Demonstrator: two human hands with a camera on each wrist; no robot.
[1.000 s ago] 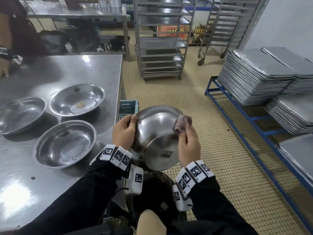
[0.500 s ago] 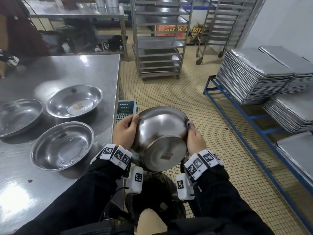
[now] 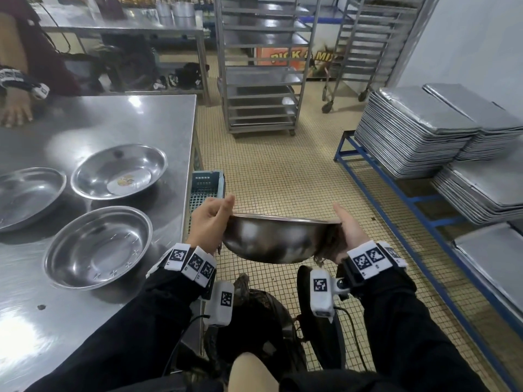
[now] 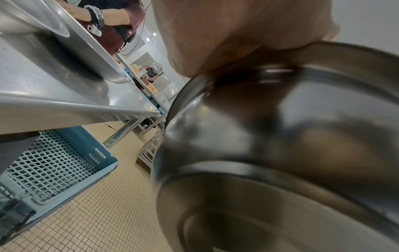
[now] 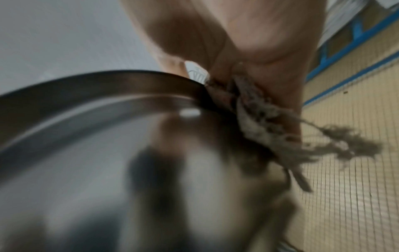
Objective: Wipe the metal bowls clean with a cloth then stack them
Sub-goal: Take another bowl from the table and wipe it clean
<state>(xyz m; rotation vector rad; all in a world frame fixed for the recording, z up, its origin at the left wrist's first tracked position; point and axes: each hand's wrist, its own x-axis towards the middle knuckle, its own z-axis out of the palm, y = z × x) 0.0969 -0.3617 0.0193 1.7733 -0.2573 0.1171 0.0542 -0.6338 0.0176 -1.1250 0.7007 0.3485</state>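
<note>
- The left hand grips the near-left rim of the held bowl, thumb over the edge and fingers curled under the wall; in the left wrist view the hand pinches the rim of the bowl from above.
- The right hand clasps the opposite rim, with the cloth pressed between palm and the bowl's outer wall; the right wrist view shows the hand holding the frayed, brownish cloth against the bowl, loose threads trailing to the right.
- The held bowl sits between the two hands, out over the tiled floor, mouth up and roughly level; its outside is smooth, dull-shiny steel with a flat base ring.
- To the left of the left hand, three more shallow metal bowls rest open side up on the steel table: the nearest bowl, the far bowl with a pale patch in its bottom, and the leftmost bowl, partly cut off.
- Just beyond the left hand, a blue crate stands beside the table's edge.
- Right of the right hand, stacks of metal trays lie on a blue frame; a wheeled rack stands farther ahead.
- Another person's hand rests on the table's far left.
</note>
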